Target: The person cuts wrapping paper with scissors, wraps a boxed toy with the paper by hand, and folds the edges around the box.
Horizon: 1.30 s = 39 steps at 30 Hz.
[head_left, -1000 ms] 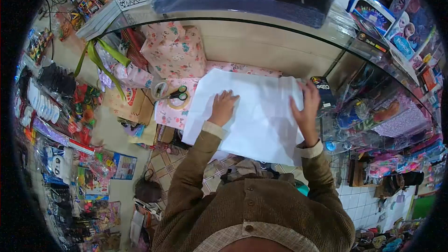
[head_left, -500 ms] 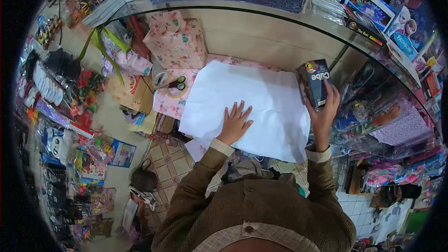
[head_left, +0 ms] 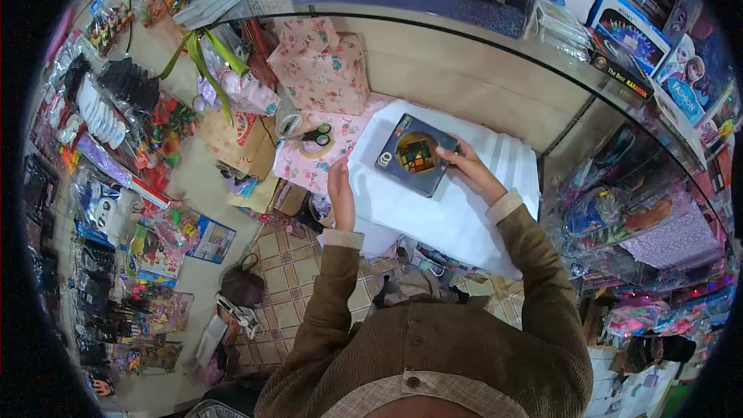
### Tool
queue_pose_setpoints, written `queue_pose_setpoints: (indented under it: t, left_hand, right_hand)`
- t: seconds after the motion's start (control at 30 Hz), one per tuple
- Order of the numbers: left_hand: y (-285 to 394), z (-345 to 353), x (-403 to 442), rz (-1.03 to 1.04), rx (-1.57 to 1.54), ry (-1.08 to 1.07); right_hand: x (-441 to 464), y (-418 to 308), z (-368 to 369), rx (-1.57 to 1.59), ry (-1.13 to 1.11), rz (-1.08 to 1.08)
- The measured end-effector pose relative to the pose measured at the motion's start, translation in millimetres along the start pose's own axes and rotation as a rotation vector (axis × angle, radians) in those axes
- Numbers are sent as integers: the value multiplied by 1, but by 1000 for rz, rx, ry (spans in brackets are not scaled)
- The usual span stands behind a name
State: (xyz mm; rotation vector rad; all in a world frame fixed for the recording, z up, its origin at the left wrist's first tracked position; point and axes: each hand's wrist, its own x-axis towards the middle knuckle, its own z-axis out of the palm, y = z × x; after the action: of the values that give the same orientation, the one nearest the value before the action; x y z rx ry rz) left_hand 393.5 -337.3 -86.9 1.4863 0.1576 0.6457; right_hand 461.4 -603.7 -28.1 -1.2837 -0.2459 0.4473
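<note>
A dark puzzle cube box (head_left: 401, 153), with a colourful cube pictured on its top face, rests over the white paper sheet (head_left: 495, 217). My right hand (head_left: 474, 172) grips the box by its right side, thumb on top. At the sheet's left edge is my left hand (head_left: 341, 195), seen side-on with its fingers stretched out and no object showing in it. Whether it touches the paper's edge is unclear. Beyond it, scissors (head_left: 319, 135) and a roll of tape (head_left: 316, 147) lie on pink floral wrapping paper (head_left: 298, 170).
A floral-wrapped parcel (head_left: 321, 66) stands at the back left. Above the work surface runs a glass shelf edge (head_left: 433, 29) carrying boxed toys. Packaged goods (head_left: 650, 224) fill the right side, and brown paper bags (head_left: 244, 143) lie at left.
My right hand has brought the box from the sheet's right end to its middle, now lying with another face up. My left hand has lifted off the paper's middle to its left edge.
</note>
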Motion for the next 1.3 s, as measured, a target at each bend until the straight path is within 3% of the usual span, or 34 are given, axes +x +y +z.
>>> queue_pose_setpoints:
  t: [0.13, 0.17, 0.2, 0.27, 0.3, 0.37, 0.5, 0.6, 0.77, 0.87, 1.0, 1.13, 1.3]
  left_hand:
    - [-32, -35, 1, 178, 394, 6]
    - [-42, -43, 3, 231, 490, -5]
    - [-49, -49, 5, 285, 586, -16]
    - [-63, -55, 5, 211, 500, -17]
    - [-60, -55, 4, 163, 458, -28]
    - [-58, -55, 1, 56, 362, -25]
    - [-57, -58, 5, -195, 69, -22]
    - [-45, -61, 6, -300, 3, -75]
    - [-9, -62, -3, -195, 49, -39]
    - [0, -72, -4, -299, -55, 90]
    - [23, -86, -11, -228, -83, 251]
    - [28, -94, -20, -193, -215, 185]
    - [30, -89, -24, -373, -463, 11]
  right_hand:
    - [33, 35, -7, -240, -34, -20]
    - [32, 40, -9, -559, 129, -59]
    - [33, 44, -12, -668, 160, -197]
    - [37, 53, -18, -881, 219, -477]
    - [34, 52, -17, -859, 225, -516]
    - [23, 40, -5, -817, 240, -591]
    - [-13, 14, 33, -1054, 79, -649]
    - [-19, 28, 39, -1399, 8, -652]
    - [-16, 33, 27, -1334, -52, -672]
    - [-26, 29, 19, -1248, -85, -688]
    - [-45, 23, 11, -1283, -69, -645]
    - [-48, 28, 12, -1275, -62, -657]
    - [-49, 28, 22, -1311, -63, -665]
